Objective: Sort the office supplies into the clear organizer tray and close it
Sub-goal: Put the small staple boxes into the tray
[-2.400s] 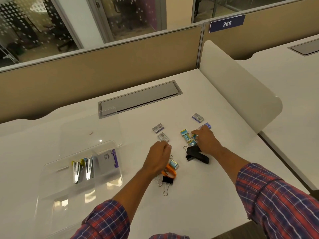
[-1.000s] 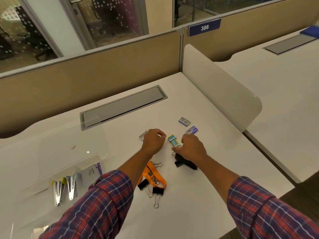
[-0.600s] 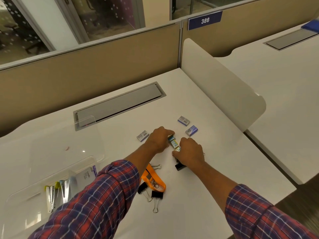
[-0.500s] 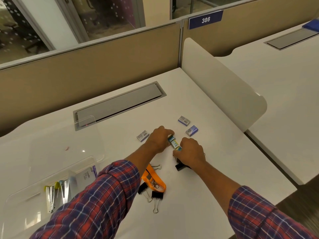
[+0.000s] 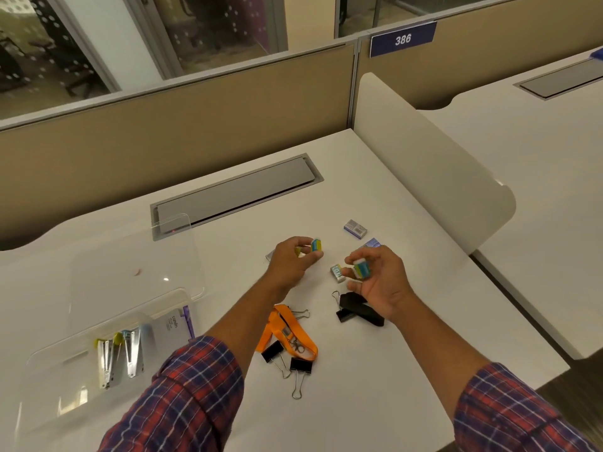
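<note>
Both hands have come up off the desk since half a second ago, the left hand (image 5: 291, 261) pinching one small eraser (image 5: 316, 245) and the right hand (image 5: 380, 282) another (image 5: 361, 268), ready for the open clear organizer tray (image 5: 42, 383) at the desk's near-left edge.

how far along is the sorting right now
Early. Staplers and a white box already sit in the open tray. Each hand's grip holds a small eraser: left hand, right hand. Binder clips, lanyard and staple boxes remain outside.
</note>
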`<state>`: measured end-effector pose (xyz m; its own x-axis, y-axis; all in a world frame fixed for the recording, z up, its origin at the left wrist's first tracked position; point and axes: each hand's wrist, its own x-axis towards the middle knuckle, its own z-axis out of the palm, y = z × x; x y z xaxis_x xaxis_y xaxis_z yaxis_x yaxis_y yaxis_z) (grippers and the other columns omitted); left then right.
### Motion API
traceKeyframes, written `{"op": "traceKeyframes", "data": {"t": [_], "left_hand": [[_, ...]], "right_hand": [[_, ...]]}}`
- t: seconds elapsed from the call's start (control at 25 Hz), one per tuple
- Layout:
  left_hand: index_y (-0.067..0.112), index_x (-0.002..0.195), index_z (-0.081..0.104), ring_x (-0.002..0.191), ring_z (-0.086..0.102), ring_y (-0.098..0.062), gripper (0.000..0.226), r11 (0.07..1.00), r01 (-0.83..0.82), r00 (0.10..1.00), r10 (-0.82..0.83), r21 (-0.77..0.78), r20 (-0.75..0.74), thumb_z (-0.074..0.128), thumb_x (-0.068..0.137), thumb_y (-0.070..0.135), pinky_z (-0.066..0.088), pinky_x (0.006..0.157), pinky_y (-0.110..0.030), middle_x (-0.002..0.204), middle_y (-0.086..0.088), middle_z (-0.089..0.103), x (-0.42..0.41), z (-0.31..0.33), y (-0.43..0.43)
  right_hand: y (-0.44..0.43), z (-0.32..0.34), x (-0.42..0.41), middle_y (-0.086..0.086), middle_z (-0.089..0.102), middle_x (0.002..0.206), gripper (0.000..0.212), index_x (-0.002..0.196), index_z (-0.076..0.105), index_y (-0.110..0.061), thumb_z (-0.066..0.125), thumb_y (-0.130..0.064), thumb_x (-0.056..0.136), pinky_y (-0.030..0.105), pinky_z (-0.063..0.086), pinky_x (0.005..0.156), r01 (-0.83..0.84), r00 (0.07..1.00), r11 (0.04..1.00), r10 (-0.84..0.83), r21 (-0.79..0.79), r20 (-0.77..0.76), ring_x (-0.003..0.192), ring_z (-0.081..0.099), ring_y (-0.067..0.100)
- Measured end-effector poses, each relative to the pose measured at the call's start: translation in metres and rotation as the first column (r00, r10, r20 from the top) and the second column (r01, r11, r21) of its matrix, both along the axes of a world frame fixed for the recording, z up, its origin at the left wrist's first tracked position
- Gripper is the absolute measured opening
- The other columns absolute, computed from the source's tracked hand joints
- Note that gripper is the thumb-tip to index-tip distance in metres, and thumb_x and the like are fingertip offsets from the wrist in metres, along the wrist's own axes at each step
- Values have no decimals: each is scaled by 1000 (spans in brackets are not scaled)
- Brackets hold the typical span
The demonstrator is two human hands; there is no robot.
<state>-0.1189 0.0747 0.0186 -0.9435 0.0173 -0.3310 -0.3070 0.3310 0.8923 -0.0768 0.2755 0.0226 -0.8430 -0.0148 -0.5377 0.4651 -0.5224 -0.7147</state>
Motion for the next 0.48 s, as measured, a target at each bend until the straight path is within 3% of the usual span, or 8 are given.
{"op": "traceKeyframes", "data": {"t": [0.04,0.12,0.16,0.24,0.32,0.48], "left_hand": [[19,124,68,83,61,-15,35,983,-74,996,65,171,57,78,91,27,52,69,-28,108,-2,67,6,3,-3],[17,127,68,78,59,-17,35,865,-191,979,133,464,155,76,93,19,52,70,-30,111,-11,72,20,9,-10],[14,130,66,77,59,-17,36,786,-231,971,150,573,186,73,94,14,51,69,-31,114,-13,74,26,11,-12],[8,133,63,75,59,-20,38,635,-296,955,187,713,230,68,95,7,48,67,-33,115,-15,74,37,14,-16],[4,132,62,71,58,-21,38,510,-363,931,224,780,287,61,93,3,47,65,-33,111,-17,72,47,17,-20],[-2,133,61,74,61,-24,41,378,-473,880,246,796,406,56,93,5,56,65,-31,110,-18,64,66,24,-27]], "right_hand": [[-1,0,-4,8,65,80,21,81,68,-11,69,-32,85,31,48,52,4,999,998,-8,69,50,65,62,23],[-5,-8,-14,5,58,68,30,76,60,-13,74,-37,87,26,39,43,-65,993,919,23,388,112,53,51,17],[-8,-14,-18,4,55,66,36,73,56,-14,74,-40,88,26,38,43,-120,992,809,75,575,101,52,48,16],[-12,-24,-23,-3,57,66,40,71,51,-16,70,-46,90,26,42,51,-156,969,470,245,869,41,58,53,13],[-14,-33,-23,-6,60,76,31,83,56,-20,68,-47,92,29,49,62,-157,923,239,380,958,56,70,59,11],[-22,-45,-24,6,60,95,36,103,52,-16,66,-47,92,39,52,70,-241,843,-31,489,970,225,86,62,25]]}}
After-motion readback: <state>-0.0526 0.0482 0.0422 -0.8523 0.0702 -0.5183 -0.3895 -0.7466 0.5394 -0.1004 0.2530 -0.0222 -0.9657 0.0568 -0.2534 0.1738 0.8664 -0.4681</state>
